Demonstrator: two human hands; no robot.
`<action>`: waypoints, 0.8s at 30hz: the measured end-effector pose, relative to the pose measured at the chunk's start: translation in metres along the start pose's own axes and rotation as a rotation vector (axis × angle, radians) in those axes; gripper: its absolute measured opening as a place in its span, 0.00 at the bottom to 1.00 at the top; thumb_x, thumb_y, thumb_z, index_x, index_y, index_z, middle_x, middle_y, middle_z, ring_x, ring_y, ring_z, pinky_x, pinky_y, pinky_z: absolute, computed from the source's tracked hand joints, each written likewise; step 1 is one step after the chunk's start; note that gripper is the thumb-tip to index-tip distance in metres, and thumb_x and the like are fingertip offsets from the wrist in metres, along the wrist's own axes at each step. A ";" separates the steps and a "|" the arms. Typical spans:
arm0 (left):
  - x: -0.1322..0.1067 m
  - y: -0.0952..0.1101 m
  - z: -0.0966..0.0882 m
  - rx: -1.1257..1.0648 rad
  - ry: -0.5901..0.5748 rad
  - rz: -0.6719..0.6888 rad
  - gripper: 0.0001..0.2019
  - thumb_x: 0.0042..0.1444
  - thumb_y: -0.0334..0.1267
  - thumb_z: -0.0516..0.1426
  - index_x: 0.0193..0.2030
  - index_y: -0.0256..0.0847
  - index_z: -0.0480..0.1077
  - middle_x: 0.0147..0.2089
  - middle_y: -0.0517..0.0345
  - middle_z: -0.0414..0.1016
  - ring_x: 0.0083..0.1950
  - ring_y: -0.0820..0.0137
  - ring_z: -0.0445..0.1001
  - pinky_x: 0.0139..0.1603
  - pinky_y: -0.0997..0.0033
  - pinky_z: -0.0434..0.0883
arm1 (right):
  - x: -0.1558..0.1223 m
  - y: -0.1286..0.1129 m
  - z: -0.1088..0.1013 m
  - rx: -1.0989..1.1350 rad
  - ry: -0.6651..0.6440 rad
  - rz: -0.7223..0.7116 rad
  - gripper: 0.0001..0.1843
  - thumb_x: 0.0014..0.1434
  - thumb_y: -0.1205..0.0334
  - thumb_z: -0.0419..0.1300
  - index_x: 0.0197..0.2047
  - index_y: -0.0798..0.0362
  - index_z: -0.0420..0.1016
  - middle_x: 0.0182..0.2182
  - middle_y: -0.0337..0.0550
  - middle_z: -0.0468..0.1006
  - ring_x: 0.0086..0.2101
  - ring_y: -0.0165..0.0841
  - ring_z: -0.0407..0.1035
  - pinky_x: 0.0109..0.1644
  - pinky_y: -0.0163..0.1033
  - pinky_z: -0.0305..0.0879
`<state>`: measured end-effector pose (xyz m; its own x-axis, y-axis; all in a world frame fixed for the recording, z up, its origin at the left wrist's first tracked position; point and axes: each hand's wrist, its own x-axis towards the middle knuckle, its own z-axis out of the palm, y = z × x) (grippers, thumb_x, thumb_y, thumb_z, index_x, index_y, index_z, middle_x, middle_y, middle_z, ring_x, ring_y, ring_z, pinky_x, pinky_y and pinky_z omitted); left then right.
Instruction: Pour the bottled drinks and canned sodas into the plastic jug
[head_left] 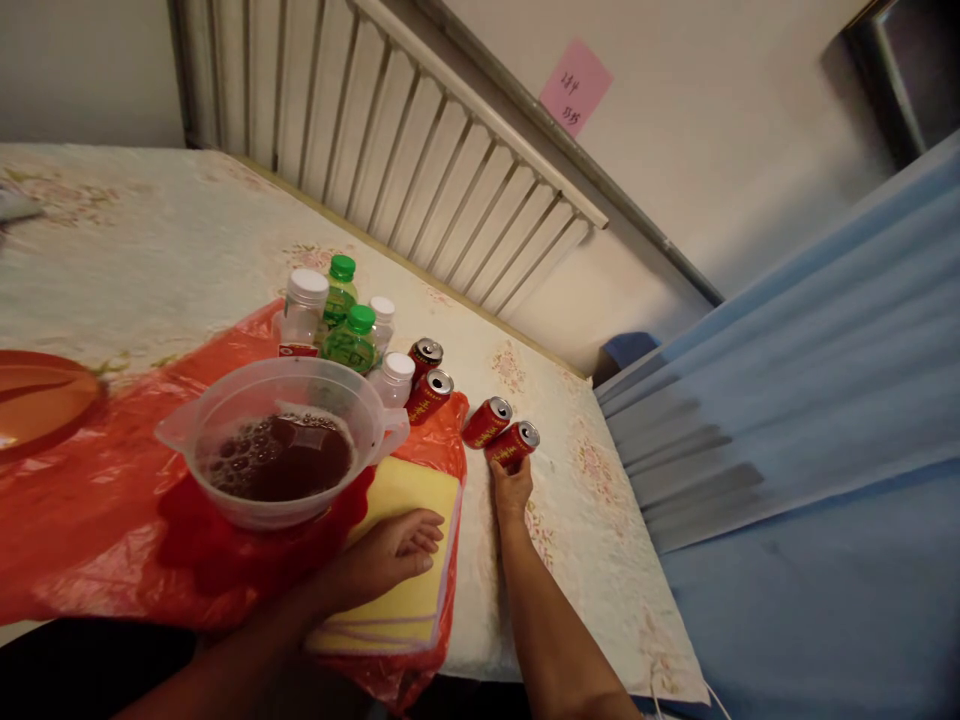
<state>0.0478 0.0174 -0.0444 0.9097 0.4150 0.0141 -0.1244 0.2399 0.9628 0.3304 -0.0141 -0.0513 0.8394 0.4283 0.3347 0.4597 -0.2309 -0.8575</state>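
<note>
My right hand (512, 490) is wrapped round the lower part of a red drink can (511, 444), which stands on the tablecloth with its top opened. Right beside it is another red can (486, 422). My left hand (411, 546) hovers over or rests on a folded yellow cloth (375, 605); I cannot tell if they touch. Its fingers are loosely bent, with nothing in them. To the left, a translucent plastic bowl (277, 375) with a spout and handle holds a brown, bubbly liquid (289, 460). Two more red cans (429, 397) stand near the bowl's handle.
Behind the bowl are clear bottles with green caps (351, 340) and white-lidded jars (306, 305). Red plastic sheeting (90, 520) lies under the bowl, with an orange dish (45, 400) at left. A radiator (405, 150) lines the wall; a blue curtain (787, 400) hangs right.
</note>
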 end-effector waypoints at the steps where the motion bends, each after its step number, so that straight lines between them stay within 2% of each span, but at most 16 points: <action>1: 0.000 0.000 0.000 0.000 -0.001 0.002 0.22 0.54 0.39 0.60 0.55 0.38 0.66 0.50 0.48 0.73 0.51 0.63 0.72 0.56 0.58 0.68 | 0.000 0.000 0.000 -0.003 0.001 0.001 0.25 0.44 0.56 0.65 0.46 0.56 0.71 0.36 0.44 0.80 0.33 0.37 0.72 0.38 0.39 0.66; 15: -0.001 0.008 0.001 0.018 -0.007 0.002 0.18 0.53 0.39 0.60 0.51 0.39 0.67 0.48 0.51 0.73 0.49 0.64 0.71 0.55 0.59 0.69 | -0.003 -0.009 -0.001 0.011 0.000 0.021 0.28 0.42 0.56 0.67 0.47 0.56 0.71 0.35 0.44 0.81 0.33 0.37 0.72 0.39 0.38 0.66; 19: -0.001 0.010 0.001 0.023 -0.005 0.002 0.19 0.53 0.40 0.60 0.51 0.39 0.67 0.48 0.50 0.73 0.49 0.63 0.72 0.55 0.59 0.69 | -0.005 -0.008 -0.001 0.024 0.000 0.019 0.31 0.44 0.55 0.65 0.52 0.58 0.69 0.41 0.50 0.81 0.36 0.36 0.73 0.40 0.38 0.67; 24: -0.001 0.011 0.000 0.024 -0.009 0.012 0.19 0.53 0.41 0.60 0.51 0.38 0.68 0.48 0.49 0.74 0.50 0.62 0.72 0.56 0.57 0.68 | -0.012 0.007 -0.006 0.011 0.055 0.071 0.40 0.44 0.52 0.65 0.59 0.58 0.63 0.49 0.54 0.77 0.44 0.40 0.74 0.46 0.40 0.68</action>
<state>0.0454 0.0191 -0.0341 0.9117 0.4099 0.0282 -0.1262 0.2141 0.9686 0.3252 -0.0256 -0.0590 0.8843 0.3629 0.2939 0.3959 -0.2491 -0.8838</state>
